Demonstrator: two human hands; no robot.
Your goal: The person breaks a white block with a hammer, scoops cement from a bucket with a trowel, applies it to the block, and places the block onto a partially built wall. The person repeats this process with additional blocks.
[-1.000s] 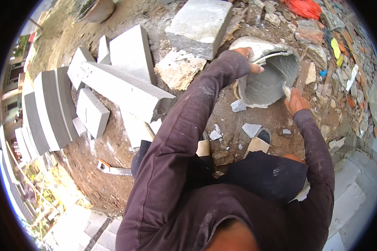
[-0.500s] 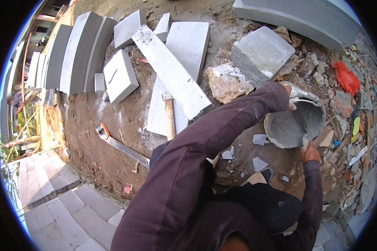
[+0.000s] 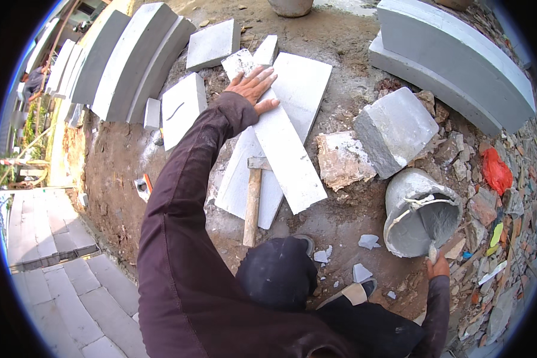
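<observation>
My left hand (image 3: 253, 88) lies with fingers spread on a long pale block (image 3: 289, 170), which rests across a wider slab (image 3: 232, 191). A wooden-handled hammer (image 3: 252, 212) lies beside the long block. At the right, my right hand (image 3: 437, 268) grips a short pale tool (image 3: 433, 250), probably a trowel, at the rim of a tilted, mortar-coated bucket (image 3: 403, 188) with grey mix inside. The tool's far end is hard to make out in the mix.
Curved blocks (image 3: 131, 59) stand left and another (image 3: 453, 59) upper right. A rough block (image 3: 394, 125), broken stone (image 3: 340, 158), rubble and a red bag (image 3: 495, 170) lie right. A saw (image 3: 143, 186) lies left beside paving (image 3: 65, 304). Another person (image 3: 33, 80) is far left.
My left hand has left the bucket's rim and moved leftward and up onto the long block. My right hand still grips the tool at the bucket. The view has turned.
</observation>
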